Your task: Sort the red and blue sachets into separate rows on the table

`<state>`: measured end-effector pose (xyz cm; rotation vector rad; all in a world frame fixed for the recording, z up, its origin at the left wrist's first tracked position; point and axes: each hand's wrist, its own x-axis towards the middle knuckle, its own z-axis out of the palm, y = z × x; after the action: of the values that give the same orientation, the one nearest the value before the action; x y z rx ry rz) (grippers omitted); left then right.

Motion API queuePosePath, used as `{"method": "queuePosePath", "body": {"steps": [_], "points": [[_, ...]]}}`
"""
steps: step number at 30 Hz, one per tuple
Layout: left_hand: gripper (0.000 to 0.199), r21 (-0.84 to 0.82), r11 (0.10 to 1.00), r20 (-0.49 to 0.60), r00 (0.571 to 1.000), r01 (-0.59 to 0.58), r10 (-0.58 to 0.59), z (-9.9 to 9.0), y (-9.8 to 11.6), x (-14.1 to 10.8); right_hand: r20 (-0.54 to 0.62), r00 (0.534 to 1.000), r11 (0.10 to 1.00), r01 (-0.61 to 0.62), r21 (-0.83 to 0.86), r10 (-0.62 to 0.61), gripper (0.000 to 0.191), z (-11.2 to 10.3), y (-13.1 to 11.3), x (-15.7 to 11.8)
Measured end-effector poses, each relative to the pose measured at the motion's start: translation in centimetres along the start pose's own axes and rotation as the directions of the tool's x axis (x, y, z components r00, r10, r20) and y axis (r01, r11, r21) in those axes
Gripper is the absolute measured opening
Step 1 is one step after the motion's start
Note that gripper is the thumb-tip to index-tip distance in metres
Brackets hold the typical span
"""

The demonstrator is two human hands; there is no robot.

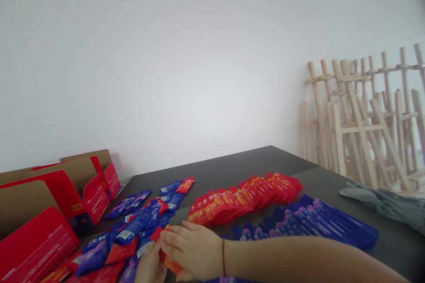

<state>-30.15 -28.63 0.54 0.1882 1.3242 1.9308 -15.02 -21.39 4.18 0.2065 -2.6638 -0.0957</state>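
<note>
My left hand [151,265] is closed on a red-and-orange sachet [171,264] at the bottom of the view. Across that sachet lies my right hand [195,247], its fingers pressed over the front edge and partly hiding it. Whether one sachet or a small stack is held, I cannot tell. Just left of my hands is a loose pile of blue sachets [134,226] mixed with red ones. Beyond them runs an overlapping row of red sachets [245,196], and a fanned row of blue sachets [308,221] lies behind my right forearm.
Red display boxes [84,203] with brown insides stand at the left of the dark table [206,177]. A grey cloth-like item [381,201] lies on the right edge. Wooden easels [358,128] lean by the white wall [199,62].
</note>
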Motion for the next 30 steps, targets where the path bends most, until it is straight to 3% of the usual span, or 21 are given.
{"method": "queuePosePath", "body": {"steps": [3, 7, 10, 12, 15, 18, 21, 25, 30], "points": [[0.023, -0.028, 0.988, 0.076, 0.986, 0.153, -0.150, 0.1, 0.0, -0.1, 0.024, 0.989, 0.973, 0.149, -0.176, -0.147, 0.049, 1.4, -0.1, 0.5], [0.020, -0.048, 0.984, 0.088, 0.982, 0.171, -0.166, 0.5, -0.1, -0.3, 0.017, 0.995, 0.969, 0.097, -0.226, -0.095, 0.033, 2.6, 0.0, 1.2], [0.013, -0.005, 0.989, 0.101, 0.984, 0.148, -0.146, 0.7, 0.0, -0.7, 0.028, 0.997, 0.986, 0.070, -0.155, -0.066, 0.035, 1.2, 1.0, 0.5], [0.013, 0.061, 0.985, 0.126, 0.977, 0.164, -0.170, 0.9, 0.2, -1.1, 0.043, 0.999, 0.995, 0.025, -0.093, -0.021, 0.038, -0.5, 2.5, -0.9], [0.022, 0.128, 0.977, 0.150, 0.971, 0.169, -0.188, 1.2, 0.5, -1.7, 0.119, 0.975, 0.980, -0.176, -0.094, 0.186, 0.043, -3.3, 6.2, -4.3], [0.022, 0.144, 0.981, 0.157, 0.976, 0.127, -0.149, 1.6, 0.5, -2.0, 0.225, 0.842, 0.870, -0.456, -0.188, 0.490, 0.045, -4.7, 10.2, -8.1], [0.022, 0.174, 0.979, 0.153, 0.979, 0.110, -0.138, 1.7, 0.0, -1.9, 0.256, 0.797, 0.836, -0.503, -0.219, 0.547, 0.046, -4.6, 12.7, -11.4], [0.024, 0.218, 0.972, 0.152, 0.981, 0.087, -0.122, 1.5, -0.3, -1.5, 0.304, 0.795, 0.851, -0.485, -0.199, 0.524, 0.045, -3.4, 12.9, -13.8], [0.024, 0.229, 0.972, 0.156, 0.984, 0.045, -0.083, 1.0, -0.3, -1.1, 0.357, 0.794, 0.865, -0.490, -0.103, 0.492, 0.075, -2.5, 12.7, -14.6]]}}
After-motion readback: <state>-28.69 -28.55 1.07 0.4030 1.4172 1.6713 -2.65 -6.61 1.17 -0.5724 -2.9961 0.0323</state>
